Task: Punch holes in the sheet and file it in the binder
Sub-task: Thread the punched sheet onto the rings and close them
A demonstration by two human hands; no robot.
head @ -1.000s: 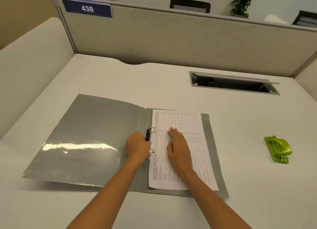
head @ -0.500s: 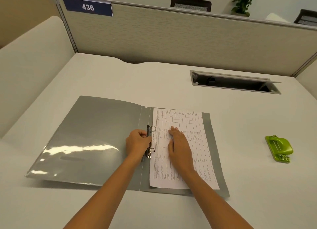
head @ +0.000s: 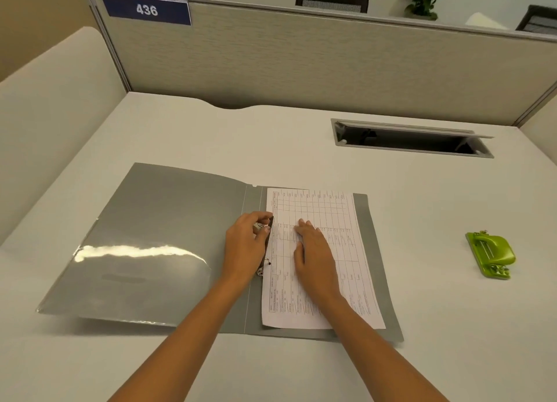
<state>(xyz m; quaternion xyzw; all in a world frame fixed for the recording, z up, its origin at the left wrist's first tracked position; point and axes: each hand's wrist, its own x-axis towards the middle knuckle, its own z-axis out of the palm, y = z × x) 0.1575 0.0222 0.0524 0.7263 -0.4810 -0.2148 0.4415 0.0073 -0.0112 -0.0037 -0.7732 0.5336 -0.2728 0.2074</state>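
Note:
A grey binder (head: 156,235) lies open on the white desk. A printed sheet (head: 340,220) with a table on it lies on the binder's right half, its left edge at the ring mechanism (head: 264,266). My left hand (head: 245,244) has its fingers and thumb curled round the upper ring of the mechanism. My right hand (head: 313,251) rests flat on the sheet with straight fingers, pressing it down. A green hole punch (head: 491,255) sits on the desk well to the right, away from both hands.
A cable tray opening (head: 413,140) with a raised lid is set in the desk at the back right. Beige partition walls (head: 301,60) close the desk at the back and left. A blue sign reads 436 (head: 146,9).
My left hand has slid up along the ring mechanism and now pinches the upper ring. My right hand stays flat on the sheet.

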